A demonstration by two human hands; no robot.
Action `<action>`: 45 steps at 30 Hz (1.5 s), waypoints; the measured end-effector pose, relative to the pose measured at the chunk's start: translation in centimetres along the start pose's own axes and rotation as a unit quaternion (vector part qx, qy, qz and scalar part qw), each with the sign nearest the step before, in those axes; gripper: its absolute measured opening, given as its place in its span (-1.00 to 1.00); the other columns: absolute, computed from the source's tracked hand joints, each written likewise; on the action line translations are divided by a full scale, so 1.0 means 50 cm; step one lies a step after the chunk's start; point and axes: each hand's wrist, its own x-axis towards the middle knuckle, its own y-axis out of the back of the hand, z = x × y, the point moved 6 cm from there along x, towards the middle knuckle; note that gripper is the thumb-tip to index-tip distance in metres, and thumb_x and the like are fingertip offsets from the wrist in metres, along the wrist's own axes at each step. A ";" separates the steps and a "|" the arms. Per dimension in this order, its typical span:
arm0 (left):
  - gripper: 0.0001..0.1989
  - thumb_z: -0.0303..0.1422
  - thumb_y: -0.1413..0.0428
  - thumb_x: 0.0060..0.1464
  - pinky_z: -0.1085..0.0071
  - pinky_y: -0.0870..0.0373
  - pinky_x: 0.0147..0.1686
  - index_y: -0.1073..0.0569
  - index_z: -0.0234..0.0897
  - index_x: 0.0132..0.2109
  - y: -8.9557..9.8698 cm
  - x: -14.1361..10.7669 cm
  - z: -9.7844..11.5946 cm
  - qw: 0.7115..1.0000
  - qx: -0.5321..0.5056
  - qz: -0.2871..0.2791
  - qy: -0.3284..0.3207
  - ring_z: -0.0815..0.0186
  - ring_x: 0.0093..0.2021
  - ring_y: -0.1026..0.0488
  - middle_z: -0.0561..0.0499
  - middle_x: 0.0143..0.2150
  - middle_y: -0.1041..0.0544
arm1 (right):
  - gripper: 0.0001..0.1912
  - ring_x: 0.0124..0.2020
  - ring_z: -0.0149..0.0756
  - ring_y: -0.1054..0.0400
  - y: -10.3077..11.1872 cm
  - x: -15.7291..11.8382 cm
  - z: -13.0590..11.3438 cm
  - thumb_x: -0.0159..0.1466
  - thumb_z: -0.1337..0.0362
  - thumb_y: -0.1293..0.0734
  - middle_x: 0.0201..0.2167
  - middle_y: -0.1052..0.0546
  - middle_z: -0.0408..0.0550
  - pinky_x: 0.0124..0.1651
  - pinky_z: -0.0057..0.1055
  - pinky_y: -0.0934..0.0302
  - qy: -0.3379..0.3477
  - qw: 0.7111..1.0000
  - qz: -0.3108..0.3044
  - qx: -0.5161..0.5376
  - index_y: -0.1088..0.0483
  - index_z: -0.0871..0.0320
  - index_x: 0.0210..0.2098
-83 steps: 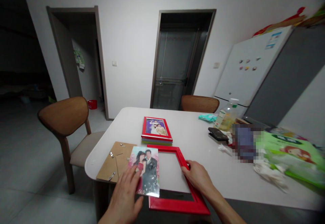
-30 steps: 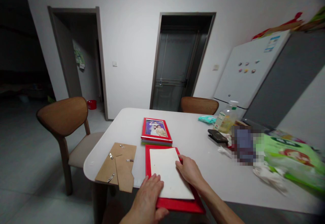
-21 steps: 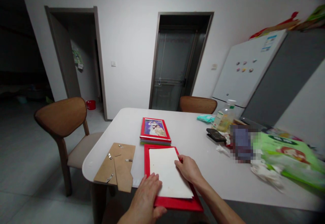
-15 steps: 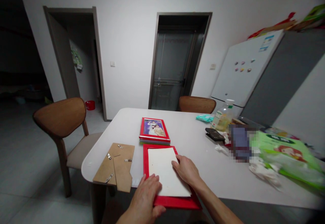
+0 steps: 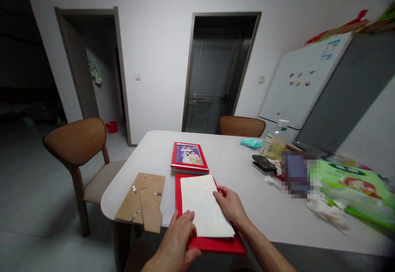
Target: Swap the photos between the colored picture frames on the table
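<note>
A red picture frame (image 5: 212,245) lies at the table's near edge with a white sheet (image 5: 202,208) on it, covering most of its middle. My left hand (image 5: 177,239) rests at the frame's lower left, fingers over the sheet's edge and thumb spread along the red border. On the right side, my right hand (image 5: 231,206) has its thumb and fingers closed at the sheet's right edge. A brown backing board (image 5: 138,200) with metal clips and a stand flap lies to the left. Just beyond is another red framed photo (image 5: 189,156), stacked on something thin.
On the table's right are a bottle (image 5: 273,142), a black wallet-like item (image 5: 263,163), crumpled tissues (image 5: 328,212) and a green tissue pack (image 5: 354,185). A teal packet (image 5: 251,142) lies farther back. Wooden chairs stand left (image 5: 75,142) and behind (image 5: 242,126). A fridge (image 5: 304,78) is at the right.
The view has turned slightly. The white sheet has shifted a little over the frame, and my right hand's fingers have moved slightly at its edge. My left hand stays in place.
</note>
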 end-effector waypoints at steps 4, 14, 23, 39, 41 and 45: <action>-0.73 -0.50 -0.16 -0.23 0.07 0.12 0.12 -0.31 -0.31 -0.29 0.004 0.001 0.000 1.000 0.001 -0.003 0.006 0.17 0.14 -0.08 -0.21 0.11 -0.23 | -0.72 -0.41 -0.32 -0.33 0.005 -0.005 -0.019 0.07 0.25 -0.14 -0.44 -0.48 -0.02 -0.35 -0.47 -0.09 0.019 0.991 0.016 -0.128 -0.35 0.24 -0.30; -0.44 -0.49 -0.18 -0.23 0.04 0.10 0.12 -0.21 -0.35 -0.01 0.005 0.003 0.003 1.000 0.023 -0.005 -0.008 0.13 0.11 -0.15 -0.23 0.03 -0.32 | -0.74 -0.31 -0.29 -0.29 -0.013 -0.035 -0.041 0.10 0.25 -0.15 -0.29 -0.40 0.05 -0.30 -0.45 -0.07 0.062 0.947 0.014 -0.314 -0.35 0.20 -0.26; -0.56 -0.42 -0.15 -0.19 0.08 0.09 0.12 -0.27 -0.25 -0.08 0.014 0.001 -0.001 0.999 -0.016 0.026 -0.022 0.19 0.10 -0.17 -0.13 0.05 -0.32 | -0.67 -0.25 -0.28 -0.27 -0.013 -0.035 -0.045 0.12 0.25 -0.13 -0.24 -0.39 0.05 -0.20 -0.45 -0.08 0.084 0.960 0.014 -0.266 -0.35 0.22 -0.17; -0.49 -0.53 -0.02 -0.28 0.24 -0.06 0.08 -0.30 -0.30 -0.05 0.180 -0.129 -0.292 0.944 0.191 0.165 0.213 0.18 0.11 -0.16 -0.10 0.08 -0.28 | -0.46 -0.18 -0.13 -0.19 -0.256 -0.158 -0.282 -0.05 0.01 -0.28 -0.22 -0.37 0.03 -0.12 -0.23 -0.03 0.254 0.940 -0.147 -0.175 -0.29 0.12 -0.11; -0.51 -0.53 -0.03 -0.29 0.24 -0.11 0.05 -0.33 -0.29 -0.08 0.181 -0.125 -0.284 0.947 0.181 0.171 0.203 0.17 0.07 -0.21 -0.09 0.04 -0.33 | -0.42 -0.16 -0.11 -0.18 -0.279 -0.152 -0.286 -0.07 0.09 -0.30 -0.18 -0.35 0.06 -0.12 -0.22 -0.04 0.243 0.946 -0.138 -0.167 -0.24 0.14 -0.06; -0.55 -0.52 -0.07 -0.27 0.29 -0.15 0.03 -0.35 -0.33 -0.11 0.181 -0.119 -0.274 0.949 0.178 0.170 0.195 0.18 0.03 -0.27 -0.14 0.00 -0.37 | -0.43 -0.13 -0.16 -0.18 -0.292 -0.142 -0.283 -0.03 0.25 -0.25 -0.16 -0.33 0.07 -0.12 -0.29 -0.08 0.229 0.954 -0.147 -0.129 -0.18 0.15 0.01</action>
